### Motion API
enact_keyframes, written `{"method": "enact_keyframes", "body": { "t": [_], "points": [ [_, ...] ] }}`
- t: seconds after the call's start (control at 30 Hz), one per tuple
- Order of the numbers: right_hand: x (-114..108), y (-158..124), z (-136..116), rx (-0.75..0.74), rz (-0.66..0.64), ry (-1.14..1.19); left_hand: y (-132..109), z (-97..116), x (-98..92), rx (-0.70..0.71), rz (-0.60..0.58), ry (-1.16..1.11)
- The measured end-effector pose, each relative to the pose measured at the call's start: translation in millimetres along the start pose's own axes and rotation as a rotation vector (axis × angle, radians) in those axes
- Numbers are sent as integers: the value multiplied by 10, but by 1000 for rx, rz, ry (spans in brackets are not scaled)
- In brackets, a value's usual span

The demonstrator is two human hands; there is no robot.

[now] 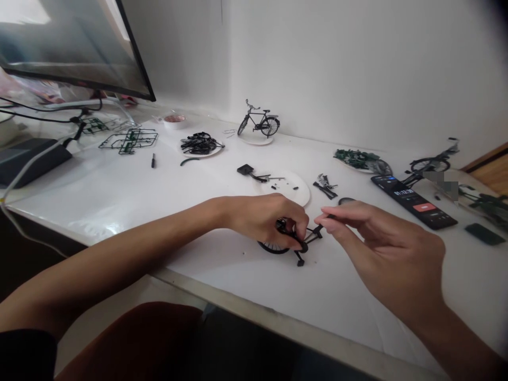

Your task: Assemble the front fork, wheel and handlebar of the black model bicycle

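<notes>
White wall (337, 69) above white desk (119, 180)

On our white worktop (119, 185) we have green plastic sprues (129, 142), a small screwdriver (153, 161), and black parts (199, 143) heaped on a paper plate (216, 151) — then a miniature black bicycle (259, 120) standing on a second plate (257, 141), small pieces (273, 187) on a third (296, 185) — and a smartphone (413, 202) lying face up.

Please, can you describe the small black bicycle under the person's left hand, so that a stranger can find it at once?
On the white desk, near the front edge, lies a black model bicycle, partly covered by the left hand and close to the right hand's fingertips. Unlike the complete bicycle standing on a plate farther back, it shows only one wheel and is not standing alone.
</notes>
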State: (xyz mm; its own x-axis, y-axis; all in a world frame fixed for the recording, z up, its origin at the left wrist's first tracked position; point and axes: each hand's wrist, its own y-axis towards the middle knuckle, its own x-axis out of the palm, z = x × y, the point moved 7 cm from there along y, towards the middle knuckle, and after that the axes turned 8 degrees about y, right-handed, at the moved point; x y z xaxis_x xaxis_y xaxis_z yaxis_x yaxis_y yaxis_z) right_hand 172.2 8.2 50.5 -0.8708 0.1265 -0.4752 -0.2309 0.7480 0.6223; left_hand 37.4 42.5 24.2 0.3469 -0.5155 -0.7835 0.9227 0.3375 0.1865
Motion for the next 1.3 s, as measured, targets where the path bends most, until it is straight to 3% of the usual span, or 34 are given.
{"method": "enact_keyframes", "body": {
  "t": [0.27,0.57,0.7,0.87,1.07,1.2,1.3],
  "points": [
    [20,-1,-101,-89,-27,-43,-13,-36,11,-30,-4,28],
    [19,18,13,76,73,8,-4,-51,34,-38,-5,27],
    [0,-1,-26,36,76,-53,-5,-61,31,-64,-6,10],
    [59,-25,-92,38,-48,14,-11,-50,23,-72,-1,-4],
    [48,-16,-15,106,31,47,-11,-43,36,-45,-1,9],
    [64,-3,-31,49,-24,-28,-9,-46,34,-52,4,14],
    [25,-11,-40,39,15,-103,-8,-51,34,-74,-3,21]
  ]
}}
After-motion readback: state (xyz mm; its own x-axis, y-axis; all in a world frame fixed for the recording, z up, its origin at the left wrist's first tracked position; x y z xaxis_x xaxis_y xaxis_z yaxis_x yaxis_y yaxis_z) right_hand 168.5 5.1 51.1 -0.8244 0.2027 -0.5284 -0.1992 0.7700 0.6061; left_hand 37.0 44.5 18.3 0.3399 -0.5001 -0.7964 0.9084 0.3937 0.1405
